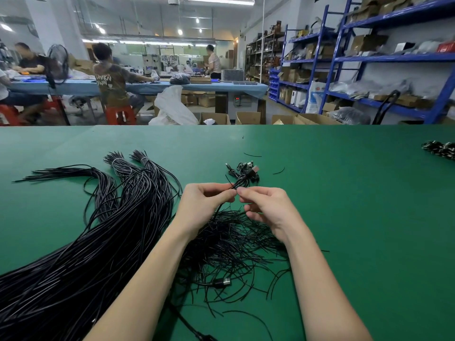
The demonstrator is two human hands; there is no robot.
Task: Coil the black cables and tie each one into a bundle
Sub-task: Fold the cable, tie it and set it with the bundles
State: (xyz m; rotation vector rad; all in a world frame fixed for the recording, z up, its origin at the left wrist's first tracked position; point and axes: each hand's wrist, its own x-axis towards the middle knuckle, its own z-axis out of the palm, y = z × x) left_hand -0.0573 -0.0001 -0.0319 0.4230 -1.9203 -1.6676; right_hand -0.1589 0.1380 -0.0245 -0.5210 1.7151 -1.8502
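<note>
Your green table point(344, 193) carries a long sheaf of black cables point(103, 242) at left and loose ties point(234, 242) under your wrists. Your left hand point(202, 205) pinches a coiled cable point(243, 179); your right hand point(268, 207) pinches beside it. Blue shelves point(369, 57) hold cardboard boxes point(366, 43).

A green work surface point(344, 217) fills the lower half of the view. At 10 o'clock stands a long blue-topped bench point(147, 87) with red stools point(120, 114), and at 2 o'clock blue metal shelving point(344, 57) holds cartons. Cardboard boxes point(248, 118) sit on what appears to be a grey floor, under ceiling strip lights point(216, 0) at 12 o'clock.
</note>
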